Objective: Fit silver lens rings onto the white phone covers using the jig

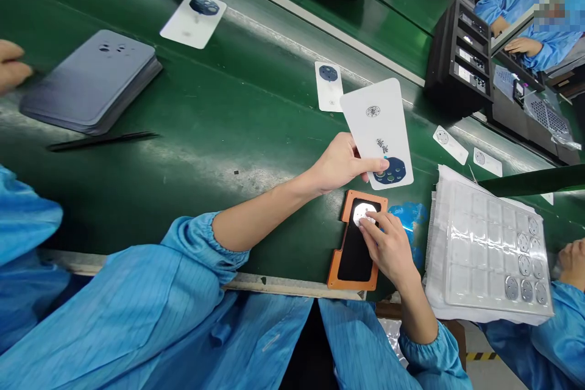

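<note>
My left hand (340, 164) grips a white phone back cover (378, 116) by its edge, thumb beside the dark blue octagonal camera area. The cover is tilted above the bench, with small dark print on its face. Just below it, an orange fixture (336, 265) with a black inner pad (354, 256) lies near the bench's front edge. A round silver camera plate (362, 211) shines at the pad's upper end. The bent fingers of my right hand (388, 247) are closed together on this plate, partly covering it.
A clear tray (475, 244) with several silver discs sits at right on white sheets. Blue film (409, 216) lies by the fixture. At left are stacked grey panels (91, 82) and black tweezers (103, 141). White cards (194, 18) lie along the back. Co-workers sit around; a black rack (450, 67) stands behind.
</note>
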{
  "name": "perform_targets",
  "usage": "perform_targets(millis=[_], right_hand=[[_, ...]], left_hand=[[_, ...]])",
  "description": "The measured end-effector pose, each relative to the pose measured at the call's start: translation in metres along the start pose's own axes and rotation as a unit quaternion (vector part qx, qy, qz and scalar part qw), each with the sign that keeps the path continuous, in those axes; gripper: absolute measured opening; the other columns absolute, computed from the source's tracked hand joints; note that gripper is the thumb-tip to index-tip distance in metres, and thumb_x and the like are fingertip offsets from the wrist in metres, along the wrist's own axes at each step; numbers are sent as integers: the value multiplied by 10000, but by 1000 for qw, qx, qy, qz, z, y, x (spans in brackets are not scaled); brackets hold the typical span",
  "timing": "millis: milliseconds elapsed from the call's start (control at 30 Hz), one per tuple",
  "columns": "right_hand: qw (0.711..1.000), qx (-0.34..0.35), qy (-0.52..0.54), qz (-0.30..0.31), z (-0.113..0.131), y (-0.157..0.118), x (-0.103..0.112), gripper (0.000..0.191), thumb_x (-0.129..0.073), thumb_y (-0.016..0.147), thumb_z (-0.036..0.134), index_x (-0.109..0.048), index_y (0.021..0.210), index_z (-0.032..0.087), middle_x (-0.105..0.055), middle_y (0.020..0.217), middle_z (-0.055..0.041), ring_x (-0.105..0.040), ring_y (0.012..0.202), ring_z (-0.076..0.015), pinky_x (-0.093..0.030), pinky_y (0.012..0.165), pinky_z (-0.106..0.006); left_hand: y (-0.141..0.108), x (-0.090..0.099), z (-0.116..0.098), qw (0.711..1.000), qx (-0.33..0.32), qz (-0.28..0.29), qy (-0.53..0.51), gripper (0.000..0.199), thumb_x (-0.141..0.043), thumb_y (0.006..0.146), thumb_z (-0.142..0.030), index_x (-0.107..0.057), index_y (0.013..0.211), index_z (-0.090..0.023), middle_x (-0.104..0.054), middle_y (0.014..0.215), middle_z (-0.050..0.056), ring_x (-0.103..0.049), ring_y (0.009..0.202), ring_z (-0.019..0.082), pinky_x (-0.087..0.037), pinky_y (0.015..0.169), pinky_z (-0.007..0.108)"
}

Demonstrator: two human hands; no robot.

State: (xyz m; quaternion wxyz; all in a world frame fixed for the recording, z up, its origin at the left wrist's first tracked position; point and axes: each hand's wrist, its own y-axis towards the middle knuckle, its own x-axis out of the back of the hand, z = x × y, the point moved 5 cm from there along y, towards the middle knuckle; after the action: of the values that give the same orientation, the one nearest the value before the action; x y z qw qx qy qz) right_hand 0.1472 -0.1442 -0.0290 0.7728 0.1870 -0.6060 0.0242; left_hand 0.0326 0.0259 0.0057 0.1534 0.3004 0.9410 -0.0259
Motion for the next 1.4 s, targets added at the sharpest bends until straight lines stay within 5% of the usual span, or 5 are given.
perform_targets(millis=[133, 367, 1067, 1267, 1400], right_hand=[[996, -14, 85, -32, -4, 8, 25, 153, -596, 993, 201, -722, 1070, 243, -763, 1083, -71, -713, 946, -221, -587, 816, -388], [918, -221, 143, -296, -16, 35, 66, 60, -655, 953, 246, -698, 951, 204, -726, 962, -60, -698, 918, -193, -597, 798, -348], [888, -276, 139, -341, -21, 48, 59, 109, -596, 892, 268, -637, 820, 197, -664, 807, -14, -618, 747, -149, -527, 705, -294], [875, -363, 113, -301, -56, 40, 54, 108, -565, 797, 278, -612, 733, 206, -667, 766, -13, -605, 712, -168, -483, 718, -306], [818, -525, 131, -195, -102, -3, 43, 125, -571, 722, 297, -641, 700, 195, -663, 677, -8, -592, 659, -183, -451, 694, -307]], left_hand=[[-1, -5, 8, 1000, 15, -2, 6, 377, -808, 788, -482, -778, 860, -113, -779, 902, 106, -687, 635, 179, -555, 512, 250], [-19, -32, 21, 998, -32, 28, 54, 575, -578, 943, -634, -761, 828, -102, -780, 953, 123, -743, 850, 218, -634, 781, 299], [-43, -53, 15, 914, -299, 102, 254, 440, -497, 1030, -271, -562, 1446, -141, -589, 1456, 160, -598, 1324, 256, -510, 1128, 406], [-23, -40, 39, 998, -37, 19, 55, 420, -499, 1038, -414, -656, 1291, -118, -705, 1303, 140, -704, 1161, 293, -607, 1000, 418], [-8, -24, 47, 988, 96, -9, -122, 417, -570, 1022, -402, -604, 1323, -116, -697, 1310, 171, -737, 1090, 278, -629, 953, 460]])
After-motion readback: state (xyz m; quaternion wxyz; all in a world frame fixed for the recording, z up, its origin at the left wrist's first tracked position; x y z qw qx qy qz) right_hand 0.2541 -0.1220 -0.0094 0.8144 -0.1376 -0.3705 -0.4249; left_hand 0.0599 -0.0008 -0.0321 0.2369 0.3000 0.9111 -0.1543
